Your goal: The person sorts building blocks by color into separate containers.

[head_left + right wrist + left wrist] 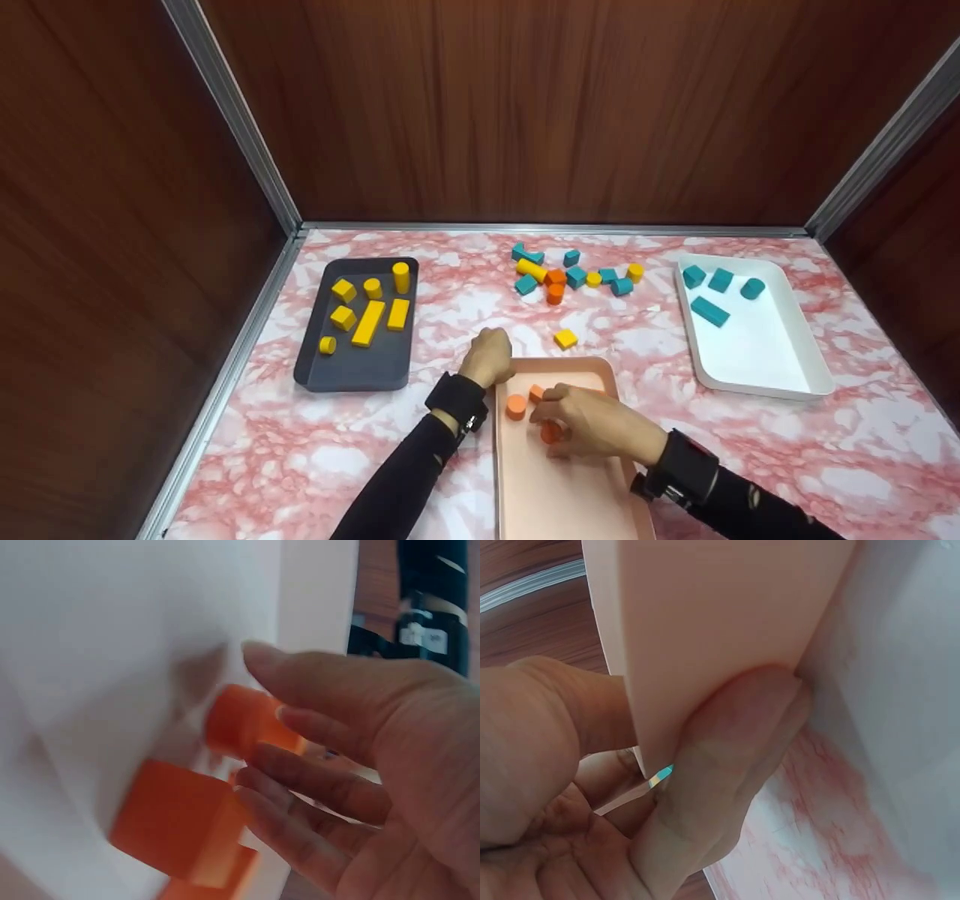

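My left hand (489, 355) grips the far left corner of a peach tray (555, 495). In the left wrist view its thumb and fingers (735, 720) lie on opposite sides of the tray wall (712, 607). Over the tray, my right hand (600, 424) is spread around an orange cylinder (551, 432), with thumb and fingers apart. Another orange cylinder (516, 407) and an orange block (537, 393) stand close by. In the right wrist view a large orange block (169, 817) sits near the fingertips; part of the tray's contents is hidden behind the hand.
A dark grey tray (375, 369) at left holds several yellow blocks. The white tray (757, 352) at right holds several teal blocks. Beyond the peach tray lie mixed blocks, among them a yellow cylinder (532, 270), an orange cylinder (555, 293) and a yellow block (565, 339).
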The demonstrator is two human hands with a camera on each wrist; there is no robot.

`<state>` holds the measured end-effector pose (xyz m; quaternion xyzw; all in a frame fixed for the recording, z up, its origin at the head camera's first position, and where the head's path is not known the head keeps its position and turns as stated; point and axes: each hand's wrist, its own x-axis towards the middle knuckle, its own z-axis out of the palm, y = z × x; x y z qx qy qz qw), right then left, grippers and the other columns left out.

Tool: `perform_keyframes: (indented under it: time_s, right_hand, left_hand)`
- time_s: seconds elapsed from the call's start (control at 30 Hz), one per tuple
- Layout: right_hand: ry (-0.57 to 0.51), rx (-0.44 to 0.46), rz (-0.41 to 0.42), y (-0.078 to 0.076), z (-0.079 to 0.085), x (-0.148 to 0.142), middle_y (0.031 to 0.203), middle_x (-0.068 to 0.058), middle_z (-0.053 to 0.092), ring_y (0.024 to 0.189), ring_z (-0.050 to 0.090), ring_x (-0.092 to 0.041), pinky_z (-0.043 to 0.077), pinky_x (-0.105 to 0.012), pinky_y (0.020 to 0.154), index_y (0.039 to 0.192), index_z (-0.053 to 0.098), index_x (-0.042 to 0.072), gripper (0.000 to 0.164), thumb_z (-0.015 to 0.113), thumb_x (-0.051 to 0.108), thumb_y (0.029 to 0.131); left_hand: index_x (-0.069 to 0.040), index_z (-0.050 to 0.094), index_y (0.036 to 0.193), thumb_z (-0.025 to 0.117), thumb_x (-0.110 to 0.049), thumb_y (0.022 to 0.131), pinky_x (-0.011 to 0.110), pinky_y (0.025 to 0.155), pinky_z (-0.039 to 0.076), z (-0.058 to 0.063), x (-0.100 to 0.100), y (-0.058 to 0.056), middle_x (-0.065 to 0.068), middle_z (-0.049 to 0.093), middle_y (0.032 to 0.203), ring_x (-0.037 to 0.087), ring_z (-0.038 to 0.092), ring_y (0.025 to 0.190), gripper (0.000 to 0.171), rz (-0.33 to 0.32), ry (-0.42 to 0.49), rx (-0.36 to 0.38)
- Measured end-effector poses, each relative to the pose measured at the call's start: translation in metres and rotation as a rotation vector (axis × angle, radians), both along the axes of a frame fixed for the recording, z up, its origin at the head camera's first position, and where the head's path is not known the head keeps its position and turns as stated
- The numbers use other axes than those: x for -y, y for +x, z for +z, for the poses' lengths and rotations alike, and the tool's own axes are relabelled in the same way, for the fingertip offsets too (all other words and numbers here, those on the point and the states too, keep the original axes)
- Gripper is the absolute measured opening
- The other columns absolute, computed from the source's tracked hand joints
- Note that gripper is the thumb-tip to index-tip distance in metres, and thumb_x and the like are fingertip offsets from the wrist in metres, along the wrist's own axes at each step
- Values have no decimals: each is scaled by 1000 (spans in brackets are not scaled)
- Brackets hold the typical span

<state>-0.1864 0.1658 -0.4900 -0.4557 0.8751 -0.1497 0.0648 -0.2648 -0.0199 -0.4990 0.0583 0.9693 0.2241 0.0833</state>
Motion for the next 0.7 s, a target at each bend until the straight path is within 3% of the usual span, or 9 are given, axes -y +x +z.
perform_keyframes:
  time_s: [0.17, 0.37, 0.47, 0.6, 0.7]
  right_hand:
    - [-86, -12, -26, -8, 25, -6, 109, 6, 60, 88, 57, -9, 51, -24, 71, 120, 61, 27, 54, 78, 39, 71]
    - [-89, -19, -202, -28, 58, -22, 136, 3, 47, 115, 50, -15, 53, -37, 83, 139, 40, 39, 77, 75, 52, 71]
    - [-123, -57, -264, -50, 66, -35, 143, 1, 40, 126, 42, -23, 50, -47, 88, 140, 37, 39, 81, 75, 54, 70]
    - [-161, -134, -365, -89, 66, -55, 143, -4, 39, 123, 43, -29, 49, -53, 87, 140, 39, 36, 84, 76, 55, 67]
    - [-157, -122, -488, -117, 61, -71, 143, -8, 39, 122, 44, -34, 46, -58, 87, 140, 40, 33, 89, 77, 58, 64]
  left_hand:
    - [-2, 65, 76, 71, -8, 69, 40, 83, 51, 0, 1, -1, 19, 63, 99, 33, 60, 95, 11, -5, -15, -10]
    - [-2, 66, 75, 74, -9, 67, 39, 82, 51, -1, 2, -1, 19, 64, 97, 32, 61, 94, 13, -22, -30, -38]
    - [-4, 65, 70, 74, -8, 67, 38, 82, 51, 0, 2, -1, 18, 63, 96, 31, 60, 93, 11, -21, -21, -33]
    - [-5, 64, 68, 74, -9, 67, 37, 81, 51, -1, 2, -1, 18, 62, 96, 31, 60, 92, 11, -14, -12, -24]
    - [-5, 63, 68, 72, -8, 68, 37, 79, 51, -1, 1, 0, 17, 62, 96, 30, 60, 90, 10, -12, -7, -15]
